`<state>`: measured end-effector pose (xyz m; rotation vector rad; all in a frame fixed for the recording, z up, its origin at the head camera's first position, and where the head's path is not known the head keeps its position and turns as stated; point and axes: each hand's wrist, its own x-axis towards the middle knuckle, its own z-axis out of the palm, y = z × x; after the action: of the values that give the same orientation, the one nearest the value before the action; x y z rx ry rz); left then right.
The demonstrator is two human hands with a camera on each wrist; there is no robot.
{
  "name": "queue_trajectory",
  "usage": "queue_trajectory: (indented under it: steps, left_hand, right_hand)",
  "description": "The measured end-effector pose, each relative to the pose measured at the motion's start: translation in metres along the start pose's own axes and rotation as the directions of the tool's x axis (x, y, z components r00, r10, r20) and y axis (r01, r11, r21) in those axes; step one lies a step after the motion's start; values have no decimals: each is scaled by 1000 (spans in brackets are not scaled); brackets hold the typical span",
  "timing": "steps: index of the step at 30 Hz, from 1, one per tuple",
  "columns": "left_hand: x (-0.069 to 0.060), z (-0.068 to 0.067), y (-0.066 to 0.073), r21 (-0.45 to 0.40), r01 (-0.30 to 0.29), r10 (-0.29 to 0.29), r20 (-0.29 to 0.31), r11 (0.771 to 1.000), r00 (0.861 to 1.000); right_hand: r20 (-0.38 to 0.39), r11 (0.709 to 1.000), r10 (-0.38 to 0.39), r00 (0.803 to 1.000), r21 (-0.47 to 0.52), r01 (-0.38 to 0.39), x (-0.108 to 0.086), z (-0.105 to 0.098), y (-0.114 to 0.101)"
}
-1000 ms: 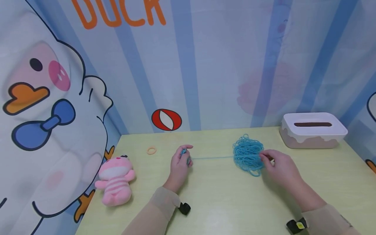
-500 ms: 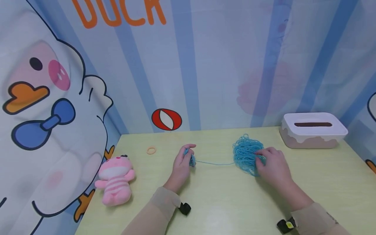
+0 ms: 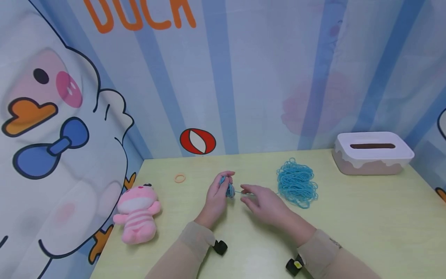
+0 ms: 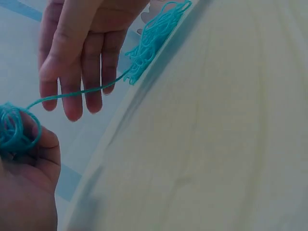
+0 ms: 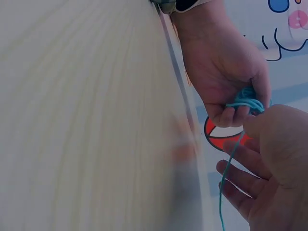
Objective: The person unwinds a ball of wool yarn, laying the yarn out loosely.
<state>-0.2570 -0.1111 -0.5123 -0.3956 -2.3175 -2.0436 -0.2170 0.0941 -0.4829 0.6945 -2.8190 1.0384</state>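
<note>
My left hand (image 3: 216,199) grips a small bundle of blue yarn (image 3: 230,190), with the fingers curled round it. From the bundle a single strand (image 4: 72,95) runs right to a loose heap of blue yarn (image 3: 296,184) lying on the table. Between bundle and heap is my right hand (image 3: 266,203), close to the left one. Its fingers are extended, and the strand crosses them in the left wrist view. Thumb and fingers stand apart in the head view. In the right wrist view, yarn loops (image 5: 248,100) show inside the left hand's curled fingers.
A pink plush toy (image 3: 137,215) lies at the table's left side, with a small orange ring (image 3: 179,178) behind it. A white and mauve tissue box (image 3: 373,155) stands at the back right. A printed curtain (image 3: 258,77) hangs along the table's back edge.
My right hand has left the yarn heap and moved left along the strand, near the left hand. The left hand has shifted slightly right, still gripping the bundle.
</note>
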Motion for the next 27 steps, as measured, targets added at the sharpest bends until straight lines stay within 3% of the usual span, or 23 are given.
queue_trajectory:
  steps: [5,12,16,20,27]
  left_hand:
    - [0,0,0,39,-14,13,12,999,1000]
    - [1,1,0,-43,0,1,10,999,1000]
    - [0,0,-1,-13,4,-4,-8,1000,1000]
    - [-1,-1,0,14,-6,6,-19,1000,1000]
    - [-3,-1,2,-51,0,1,18,999,1000]
  right_hand:
    - [-38,1000,10,999,4,-9,6,3,-3]
    - [-102,999,48,994,-6,-49,-1,-10,3]
    - [-143,998,62,988,5,-62,-7,-21,5]
    - [-201,999,41,979,-25,-47,-13,-29,9]
    - [-303,998,-43,952,-59,26,-23,-43,21]
